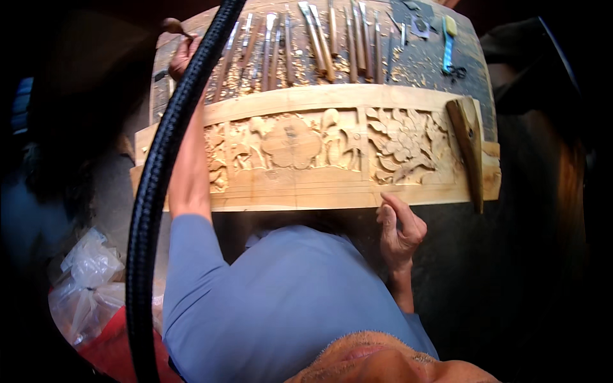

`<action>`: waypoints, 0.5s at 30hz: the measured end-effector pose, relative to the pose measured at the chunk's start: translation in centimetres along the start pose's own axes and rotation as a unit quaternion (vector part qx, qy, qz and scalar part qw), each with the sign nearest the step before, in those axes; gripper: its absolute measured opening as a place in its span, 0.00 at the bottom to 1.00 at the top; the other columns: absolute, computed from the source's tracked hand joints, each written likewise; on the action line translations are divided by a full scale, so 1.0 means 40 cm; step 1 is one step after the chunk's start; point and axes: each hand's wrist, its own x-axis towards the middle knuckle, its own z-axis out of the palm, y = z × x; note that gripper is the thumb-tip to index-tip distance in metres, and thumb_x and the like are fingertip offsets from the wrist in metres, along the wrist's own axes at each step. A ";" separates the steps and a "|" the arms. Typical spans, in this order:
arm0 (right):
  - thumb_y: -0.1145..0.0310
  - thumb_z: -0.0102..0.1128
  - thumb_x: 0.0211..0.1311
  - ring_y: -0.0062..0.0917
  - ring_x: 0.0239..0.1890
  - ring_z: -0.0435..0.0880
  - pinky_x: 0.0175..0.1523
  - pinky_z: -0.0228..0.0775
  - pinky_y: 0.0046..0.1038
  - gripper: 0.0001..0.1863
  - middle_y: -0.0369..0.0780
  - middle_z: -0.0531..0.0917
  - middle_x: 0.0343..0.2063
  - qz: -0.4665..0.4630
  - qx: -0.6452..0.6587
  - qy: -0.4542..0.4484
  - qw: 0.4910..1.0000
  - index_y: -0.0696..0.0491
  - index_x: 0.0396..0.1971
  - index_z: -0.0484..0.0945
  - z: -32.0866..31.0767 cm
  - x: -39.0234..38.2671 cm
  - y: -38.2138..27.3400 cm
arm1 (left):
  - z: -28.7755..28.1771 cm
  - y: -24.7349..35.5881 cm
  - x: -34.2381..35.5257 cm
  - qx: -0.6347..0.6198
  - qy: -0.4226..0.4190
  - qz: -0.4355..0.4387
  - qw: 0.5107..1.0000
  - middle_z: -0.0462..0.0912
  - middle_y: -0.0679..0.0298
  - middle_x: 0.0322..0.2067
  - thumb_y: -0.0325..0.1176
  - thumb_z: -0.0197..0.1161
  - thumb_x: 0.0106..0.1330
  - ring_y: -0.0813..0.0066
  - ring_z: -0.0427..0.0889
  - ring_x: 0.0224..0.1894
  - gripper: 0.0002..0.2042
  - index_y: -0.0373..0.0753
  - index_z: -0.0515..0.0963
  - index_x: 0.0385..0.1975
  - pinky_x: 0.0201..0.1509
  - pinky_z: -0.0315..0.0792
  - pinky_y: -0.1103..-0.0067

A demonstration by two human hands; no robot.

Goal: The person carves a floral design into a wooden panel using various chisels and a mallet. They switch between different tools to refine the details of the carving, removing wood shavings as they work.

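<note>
A pale carved wooden panel [294, 185] lies across the bench in front of me, with flowers and leaves in relief and a smooth, lobed shape in the middle. My left arm reaches over its left part. At the far left edge of the bench, my left hand [181, 59] is closed on a tool with a rounded brown wooden end [173, 25]; the black cable hides part of this hand. Near the panel's front edge, right of centre, my right hand [402, 233] has loosely bent fingers, thumb and forefinger apart, with nothing visible in it.
Several wood-carving chisels [313, 38] lie in a row among shavings behind the panel. A teal-handled brush [448, 48] is at the far right. A dark wooden piece [469, 150] rests across the panel's right end. A thick black cable [153, 179] crosses the view; plastic bags [89, 287] sit lower left.
</note>
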 end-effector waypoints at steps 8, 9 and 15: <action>0.48 0.69 0.74 0.46 0.53 0.91 0.61 0.83 0.41 0.39 0.54 0.89 0.51 -0.254 0.007 0.078 0.964 0.68 0.67 0.74 0.162 0.187 -0.145 | -0.100 0.456 -0.485 -0.092 -0.216 0.120 0.964 0.94 0.58 0.35 0.23 0.74 0.68 0.68 0.92 0.34 0.03 0.36 0.88 0.38 0.35 0.83 0.74; 0.46 0.68 0.75 0.48 0.56 0.90 0.66 0.80 0.44 0.44 0.59 0.88 0.53 -0.266 0.010 0.049 0.963 0.72 0.71 0.68 0.176 0.200 -0.157 | -0.105 0.488 -0.516 -0.078 -0.229 0.160 0.957 0.92 0.57 0.34 0.21 0.75 0.65 0.66 0.91 0.33 0.05 0.35 0.88 0.39 0.34 0.82 0.73; 0.45 0.62 0.79 0.53 0.52 0.89 0.60 0.83 0.55 0.35 0.61 0.86 0.49 -0.295 0.169 -0.040 0.940 0.67 0.58 0.67 0.161 0.197 -0.116 | -0.126 0.534 -0.599 -0.143 -0.248 0.226 0.931 0.90 0.58 0.43 0.24 0.71 0.57 0.66 0.91 0.36 0.23 0.36 0.88 0.55 0.32 0.83 0.73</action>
